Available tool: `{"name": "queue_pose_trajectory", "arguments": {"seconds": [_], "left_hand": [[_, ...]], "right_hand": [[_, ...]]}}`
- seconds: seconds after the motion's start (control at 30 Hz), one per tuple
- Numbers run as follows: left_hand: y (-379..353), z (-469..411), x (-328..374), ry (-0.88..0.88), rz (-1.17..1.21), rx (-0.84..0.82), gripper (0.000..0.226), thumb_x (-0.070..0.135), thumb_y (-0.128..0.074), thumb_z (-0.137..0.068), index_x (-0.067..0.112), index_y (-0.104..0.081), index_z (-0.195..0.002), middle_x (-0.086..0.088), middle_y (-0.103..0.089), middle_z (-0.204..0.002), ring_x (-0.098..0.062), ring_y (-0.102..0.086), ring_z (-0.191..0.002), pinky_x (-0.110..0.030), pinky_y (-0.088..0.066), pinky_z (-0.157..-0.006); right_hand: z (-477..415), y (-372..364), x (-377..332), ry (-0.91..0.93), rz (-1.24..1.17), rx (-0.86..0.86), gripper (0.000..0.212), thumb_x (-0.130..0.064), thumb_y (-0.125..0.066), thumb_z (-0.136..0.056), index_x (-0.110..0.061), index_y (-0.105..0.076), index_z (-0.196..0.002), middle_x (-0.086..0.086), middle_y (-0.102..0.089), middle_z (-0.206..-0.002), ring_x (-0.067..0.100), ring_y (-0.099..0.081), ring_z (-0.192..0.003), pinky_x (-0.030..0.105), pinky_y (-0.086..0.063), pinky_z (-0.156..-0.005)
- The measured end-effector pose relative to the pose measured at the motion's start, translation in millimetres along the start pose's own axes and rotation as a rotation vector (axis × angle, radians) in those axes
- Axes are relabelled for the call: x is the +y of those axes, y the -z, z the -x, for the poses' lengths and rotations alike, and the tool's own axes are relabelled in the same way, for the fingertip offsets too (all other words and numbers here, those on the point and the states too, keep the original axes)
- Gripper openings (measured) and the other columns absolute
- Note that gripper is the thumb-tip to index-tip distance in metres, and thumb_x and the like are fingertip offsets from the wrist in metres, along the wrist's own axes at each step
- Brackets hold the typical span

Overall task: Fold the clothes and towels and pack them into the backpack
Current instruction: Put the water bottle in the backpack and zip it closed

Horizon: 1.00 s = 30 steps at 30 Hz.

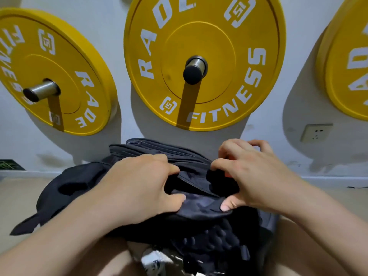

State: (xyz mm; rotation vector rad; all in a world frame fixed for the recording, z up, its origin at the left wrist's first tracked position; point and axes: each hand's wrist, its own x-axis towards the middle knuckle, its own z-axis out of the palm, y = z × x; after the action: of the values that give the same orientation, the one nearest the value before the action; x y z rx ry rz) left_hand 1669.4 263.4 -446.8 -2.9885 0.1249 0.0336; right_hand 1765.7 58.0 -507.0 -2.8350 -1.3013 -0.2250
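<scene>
A dark grey-black backpack [201, 232] stands in front of me against the wall, its padded back panel towards me. My left hand [139, 186] grips the near edge of the bag's top opening, thumb below and fingers curled over the fabric. My right hand [253, 176] grips the opening's right side, its thumb pinching the fabric from underneath. A bit of orange [228, 174] shows under the right fingers. A dark garment [65, 192] spreads out to the left of the bag. What lies inside the bag is hidden.
Three yellow weight plates hang on wall pegs above, the middle one [203, 62] right over the bag. A wall socket [315, 132] sits at the right. A white label or paper [153, 259] lies below the bag. Beige floor [18, 196] extends left.
</scene>
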Motion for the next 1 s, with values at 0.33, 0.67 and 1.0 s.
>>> {"name": "queue_pose_trajectory", "arguments": {"seconds": [0.33, 0.67, 1.0], "left_hand": [[-16, -12, -11, -0.261, -0.134, 0.236, 0.056, 0.006, -0.077, -0.053, 0.031, -0.070, -0.103, 0.008, -0.050, -0.076, -0.022, -0.053, -0.069, -0.026, -0.030, -0.042], [13, 20, -19, -0.194, 0.557, 0.315, 0.022, 0.020, -0.065, -0.086, 0.030, -0.052, -0.101, 0.013, -0.064, -0.091, -0.006, -0.061, -0.089, -0.032, -0.050, -0.077], [-82, 111, -135, 0.223, 0.803, 0.155, 0.078, -0.003, -0.052, -0.075, 0.058, -0.048, -0.124, 0.029, -0.040, -0.141, 0.012, -0.027, -0.134, -0.025, -0.030, -0.113]], "right_hand": [[-4, 8, -2, -0.039, -0.087, -0.149, 0.067, -0.075, -0.063, -0.063, -0.041, -0.048, -0.118, -0.013, -0.032, -0.126, 0.011, -0.026, -0.127, 0.041, -0.025, -0.098], [-33, 14, -74, -0.022, -0.300, 0.462, 0.036, -0.028, -0.064, -0.067, -0.017, -0.049, -0.098, 0.005, -0.051, -0.096, 0.032, -0.054, -0.064, 0.028, -0.030, -0.049], [-117, 54, -73, -0.167, -0.749, -0.024, 0.016, -0.012, -0.050, -0.080, -0.008, -0.061, -0.070, -0.003, -0.053, -0.054, 0.016, -0.051, -0.056, 0.027, -0.035, -0.052]]}}
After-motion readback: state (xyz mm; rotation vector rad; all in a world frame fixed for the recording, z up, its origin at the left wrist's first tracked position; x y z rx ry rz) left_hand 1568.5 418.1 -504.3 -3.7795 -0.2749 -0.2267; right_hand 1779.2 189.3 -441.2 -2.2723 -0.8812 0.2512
